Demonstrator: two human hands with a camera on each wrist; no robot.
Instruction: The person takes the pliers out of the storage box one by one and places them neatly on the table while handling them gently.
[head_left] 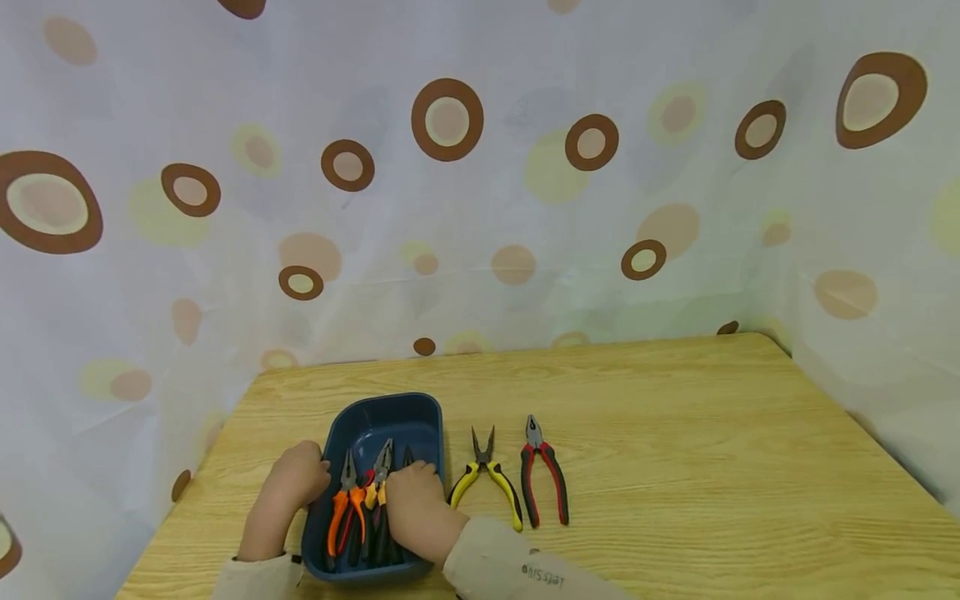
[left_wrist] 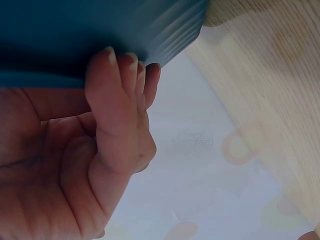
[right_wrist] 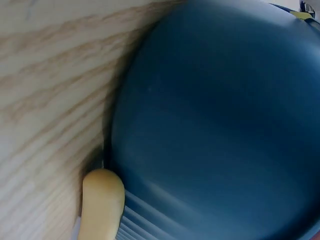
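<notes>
A dark blue tray (head_left: 420, 417) sits at the near left of the wooden table and holds several pliers, one with orange handles (head_left: 339, 517). My left hand (head_left: 303, 475) grips the tray's left rim; its bent fingertips (left_wrist: 125, 65) press on the tray's outer wall (left_wrist: 75, 30). My right hand (head_left: 412, 487) reaches into the tray's right side, its fingers curled down over dark-handled pliers whose tip (head_left: 407, 454) sticks out past the knuckles. The grip itself is hidden. The right wrist view shows only the tray's wall (right_wrist: 215, 125).
Yellow-handled needle-nose pliers (head_left: 487, 479) lie on the table (head_left: 675, 433) just right of the tray, one handle (right_wrist: 102, 200) close by the wall. Red-and-black pliers (head_left: 543, 479) lie beside them. A spotted curtain (head_left: 480, 167) closes off the back and sides.
</notes>
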